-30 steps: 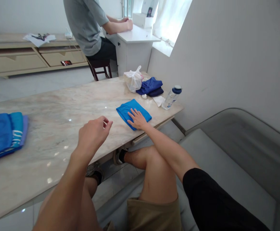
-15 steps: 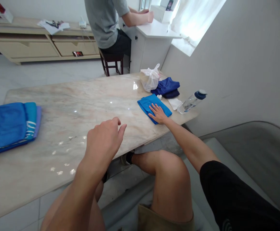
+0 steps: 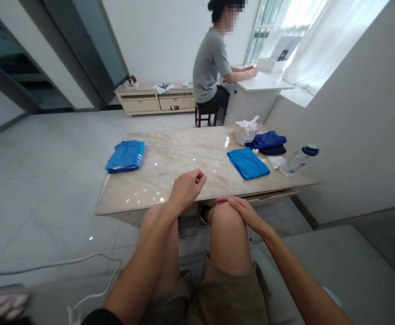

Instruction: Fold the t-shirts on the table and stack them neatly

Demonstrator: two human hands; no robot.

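My left hand (image 3: 186,188) is held over the front edge of the stone-topped table (image 3: 184,158). Its fingers are loosely curled with the thumb a little apart, and nothing shows in it. On my bent right knee lies my right hand (image 3: 243,210), fingers stretched out flat and holding nothing. A folded bright blue cloth (image 3: 248,163) rests on the table beyond that hand, apart from it. At the table's left end sits a stack of folded blue garments (image 3: 124,155), with white stripes along one edge.
A white plastic bag (image 3: 246,131), dark blue folded cloth (image 3: 268,141), a white paper (image 3: 276,161) and a clear water bottle (image 3: 299,160) occupy the table's right end. Beyond, a person in grey (image 3: 211,67) sits on a stool at a white desk (image 3: 261,83). A cable (image 3: 92,256) crosses the left foreground.
My right hand has left the bright blue cloth and moved back onto my knee. The view has shifted, bringing the whole stack at left and more floor into sight.
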